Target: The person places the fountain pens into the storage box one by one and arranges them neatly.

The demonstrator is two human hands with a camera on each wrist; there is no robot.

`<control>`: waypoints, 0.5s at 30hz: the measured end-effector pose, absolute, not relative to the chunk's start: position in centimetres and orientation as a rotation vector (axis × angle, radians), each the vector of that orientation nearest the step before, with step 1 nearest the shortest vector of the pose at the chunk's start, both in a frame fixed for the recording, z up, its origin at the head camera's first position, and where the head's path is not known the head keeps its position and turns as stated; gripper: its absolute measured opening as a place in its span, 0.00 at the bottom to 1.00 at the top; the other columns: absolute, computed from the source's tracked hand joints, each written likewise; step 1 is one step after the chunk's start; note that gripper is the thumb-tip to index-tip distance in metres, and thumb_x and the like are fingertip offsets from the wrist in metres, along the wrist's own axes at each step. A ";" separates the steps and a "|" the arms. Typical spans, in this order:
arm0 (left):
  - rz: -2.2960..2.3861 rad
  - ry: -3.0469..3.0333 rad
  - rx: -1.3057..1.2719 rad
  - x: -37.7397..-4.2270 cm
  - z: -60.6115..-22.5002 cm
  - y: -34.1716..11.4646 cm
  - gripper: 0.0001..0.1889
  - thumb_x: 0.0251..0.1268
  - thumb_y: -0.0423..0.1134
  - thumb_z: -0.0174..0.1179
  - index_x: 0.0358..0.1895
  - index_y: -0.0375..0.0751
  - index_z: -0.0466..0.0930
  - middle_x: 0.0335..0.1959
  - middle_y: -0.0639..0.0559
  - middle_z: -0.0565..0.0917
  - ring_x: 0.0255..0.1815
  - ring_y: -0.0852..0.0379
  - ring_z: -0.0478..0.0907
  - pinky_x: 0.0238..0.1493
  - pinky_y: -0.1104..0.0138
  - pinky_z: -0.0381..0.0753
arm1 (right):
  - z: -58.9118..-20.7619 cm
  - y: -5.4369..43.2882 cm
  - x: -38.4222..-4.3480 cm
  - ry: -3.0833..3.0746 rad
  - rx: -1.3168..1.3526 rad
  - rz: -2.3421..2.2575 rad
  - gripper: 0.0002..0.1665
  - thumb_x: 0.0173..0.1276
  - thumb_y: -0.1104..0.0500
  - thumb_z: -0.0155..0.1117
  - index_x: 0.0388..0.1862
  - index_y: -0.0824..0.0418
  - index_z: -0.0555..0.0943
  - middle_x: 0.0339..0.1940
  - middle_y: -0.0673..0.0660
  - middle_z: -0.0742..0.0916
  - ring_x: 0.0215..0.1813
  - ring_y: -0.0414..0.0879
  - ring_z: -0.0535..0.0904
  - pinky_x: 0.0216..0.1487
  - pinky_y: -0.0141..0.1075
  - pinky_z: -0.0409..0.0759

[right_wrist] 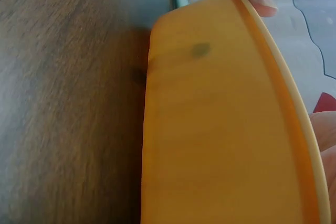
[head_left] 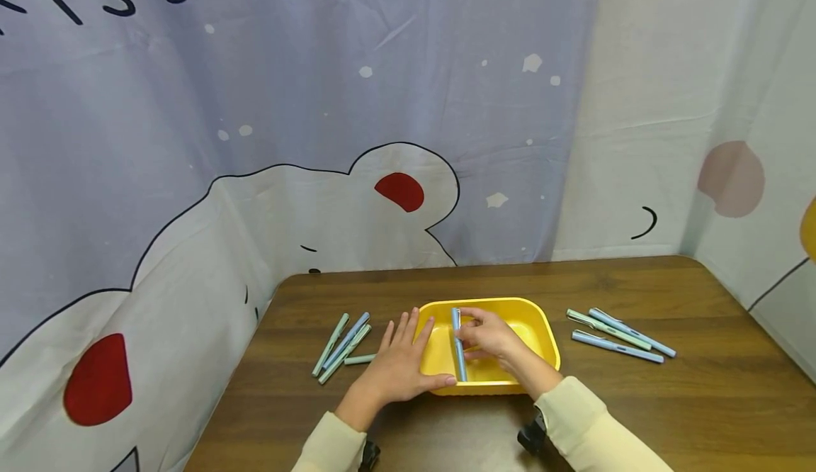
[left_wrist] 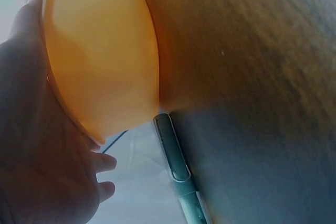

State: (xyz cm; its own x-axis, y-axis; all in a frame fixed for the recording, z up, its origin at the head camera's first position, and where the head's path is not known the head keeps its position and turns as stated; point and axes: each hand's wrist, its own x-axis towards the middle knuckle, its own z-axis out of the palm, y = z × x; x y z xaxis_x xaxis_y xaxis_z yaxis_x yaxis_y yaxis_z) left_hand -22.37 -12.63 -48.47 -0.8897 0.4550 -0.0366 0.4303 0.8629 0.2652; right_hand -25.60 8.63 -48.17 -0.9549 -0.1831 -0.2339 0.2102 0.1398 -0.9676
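Sleeve [head_left: 602, 422] foremost; left hand [head_left: 401, 363] overlaps pen [head_left: 358, 360] beside tray [head_left: 542, 327].

On the table [head_left: 733, 394], a tray [head_left: 534, 324] sits between left pens [head_left: 345, 355] and right pens [head_left: 608, 330], another pen [head_left: 458, 344] within it.

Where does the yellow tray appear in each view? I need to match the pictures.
Head: the yellow tray sits low, right of centre.
Left wrist: its orange-looking wall fills much of the upper left.
Right wrist: its wall covers much of the right half.
Shared landmark: the wooden table.
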 end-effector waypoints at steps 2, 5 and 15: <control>0.385 2.935 0.700 -22.4 -48.4 -12.6 0.58 0.58 0.81 0.49 0.84 0.48 0.44 0.84 0.42 0.37 0.84 0.39 0.37 0.80 0.43 0.37 | -48.2 8.3 -25.7 2.125 0.028 -1.881 0.33 0.68 0.68 0.64 0.72 0.68 0.70 0.41 0.61 0.81 0.37 0.51 0.82 0.39 0.45 0.88; 0.383 2.937 0.705 -22.4 -48.4 -12.6 0.59 0.57 0.82 0.48 0.84 0.48 0.44 0.84 0.42 0.37 0.84 0.39 0.38 0.80 0.43 0.37 | -48.3 7.9 -25.8 2.112 0.030 -1.879 0.33 0.67 0.68 0.65 0.72 0.68 0.70 0.42 0.62 0.81 0.38 0.51 0.82 0.39 0.46 0.88; 0.395 2.935 0.719 -22.4 -48.5 -12.7 0.58 0.59 0.80 0.51 0.84 0.49 0.43 0.84 0.41 0.37 0.83 0.38 0.38 0.79 0.42 0.37 | -48.7 6.6 -26.4 2.096 0.041 -1.811 0.34 0.68 0.68 0.64 0.73 0.69 0.68 0.44 0.64 0.82 0.39 0.50 0.84 0.40 0.43 0.88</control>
